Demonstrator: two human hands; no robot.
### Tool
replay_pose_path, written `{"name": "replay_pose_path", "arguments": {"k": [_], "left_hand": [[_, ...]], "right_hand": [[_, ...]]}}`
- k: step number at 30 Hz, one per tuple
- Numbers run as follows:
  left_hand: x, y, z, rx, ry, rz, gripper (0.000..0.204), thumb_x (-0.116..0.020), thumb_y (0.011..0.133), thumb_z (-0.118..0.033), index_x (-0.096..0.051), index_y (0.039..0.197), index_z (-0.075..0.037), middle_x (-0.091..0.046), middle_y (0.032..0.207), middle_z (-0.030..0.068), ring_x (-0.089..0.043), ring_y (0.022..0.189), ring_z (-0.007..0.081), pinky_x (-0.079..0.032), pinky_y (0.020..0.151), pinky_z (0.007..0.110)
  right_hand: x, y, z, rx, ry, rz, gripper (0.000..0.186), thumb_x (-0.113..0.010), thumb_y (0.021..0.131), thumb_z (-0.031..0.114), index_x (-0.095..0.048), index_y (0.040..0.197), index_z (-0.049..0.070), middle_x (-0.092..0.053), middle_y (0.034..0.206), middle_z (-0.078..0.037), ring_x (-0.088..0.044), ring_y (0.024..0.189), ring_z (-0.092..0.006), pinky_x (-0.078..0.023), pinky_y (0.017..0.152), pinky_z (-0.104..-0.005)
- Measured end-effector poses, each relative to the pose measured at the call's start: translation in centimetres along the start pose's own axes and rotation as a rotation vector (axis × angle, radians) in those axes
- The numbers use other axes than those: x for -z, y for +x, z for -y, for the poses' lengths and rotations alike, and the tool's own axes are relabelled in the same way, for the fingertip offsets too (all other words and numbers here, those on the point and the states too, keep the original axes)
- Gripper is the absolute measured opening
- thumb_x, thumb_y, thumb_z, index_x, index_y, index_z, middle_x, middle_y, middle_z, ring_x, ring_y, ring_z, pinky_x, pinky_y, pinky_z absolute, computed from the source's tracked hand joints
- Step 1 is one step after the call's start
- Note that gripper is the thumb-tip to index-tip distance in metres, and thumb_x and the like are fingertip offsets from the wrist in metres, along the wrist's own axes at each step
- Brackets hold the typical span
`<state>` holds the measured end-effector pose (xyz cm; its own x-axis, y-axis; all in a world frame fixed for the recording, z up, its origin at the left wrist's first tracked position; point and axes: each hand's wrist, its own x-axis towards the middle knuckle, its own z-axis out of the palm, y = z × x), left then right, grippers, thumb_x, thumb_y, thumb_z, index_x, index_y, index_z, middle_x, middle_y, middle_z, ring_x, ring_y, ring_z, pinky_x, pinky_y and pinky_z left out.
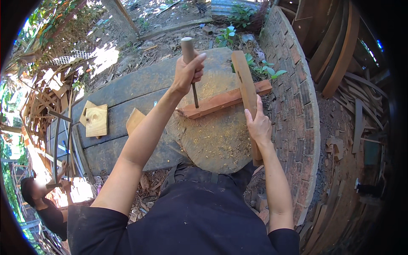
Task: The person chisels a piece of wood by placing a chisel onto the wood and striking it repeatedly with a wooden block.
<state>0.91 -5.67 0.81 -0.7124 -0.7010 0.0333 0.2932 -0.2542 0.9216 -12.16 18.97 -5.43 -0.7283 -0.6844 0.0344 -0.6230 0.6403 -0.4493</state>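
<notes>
My left hand (187,75) is closed round a chisel (187,49), thumb raised along its pale handle. The thin blade points down, its tip close to the left end of a reddish wooden bar (219,102); contact is hard to tell. That bar lies slantwise on a round wooden slab (212,146) strewn with chips. Across the bar's right part leans a long brown board (244,78) with a narrow slot near its far end. My right hand (259,126) grips this board by its nearer half, with forefinger and thumb stretched along it.
Grey planks (123,91) form the bench, with yellowish wood pieces (97,120) at left. A low brick wall (297,114) curves along the right, stacked timber (346,51) beyond it. Another person (46,208) at far left handles a framed tool.
</notes>
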Motion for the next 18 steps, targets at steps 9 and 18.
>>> {"name": "replay_pose_path", "arguments": {"k": [9,18], "left_hand": [[4.1,-1.8,1.1,-0.129,-0.109,-0.253,0.03,-0.068,0.09,-0.03,-0.044,0.082,-0.013,-0.039,0.062,-0.0055,-0.038,0.045,0.004,-0.027,0.037,0.02],[13.7,-7.0,9.0,0.01,-0.835,-1.057,0.043,-0.051,0.098,-0.04,-0.037,0.069,-0.013,-0.035,0.059,0.0008,-0.033,0.045,0.011,-0.026,0.038,0.025]], "right_hand": [[-0.1,0.3,-0.2,-0.01,-0.002,0.018,0.071,-0.059,0.091,0.039,-0.024,0.149,0.02,-0.066,0.086,-0.032,-0.064,0.083,-0.0514,-0.052,0.073,-0.0563],[-0.1,0.7,0.5,0.01,0.036,0.043,0.07,-0.059,0.091,0.039,-0.024,0.148,0.02,-0.066,0.09,-0.032,-0.064,0.087,-0.0514,-0.051,0.077,-0.0569]]}}
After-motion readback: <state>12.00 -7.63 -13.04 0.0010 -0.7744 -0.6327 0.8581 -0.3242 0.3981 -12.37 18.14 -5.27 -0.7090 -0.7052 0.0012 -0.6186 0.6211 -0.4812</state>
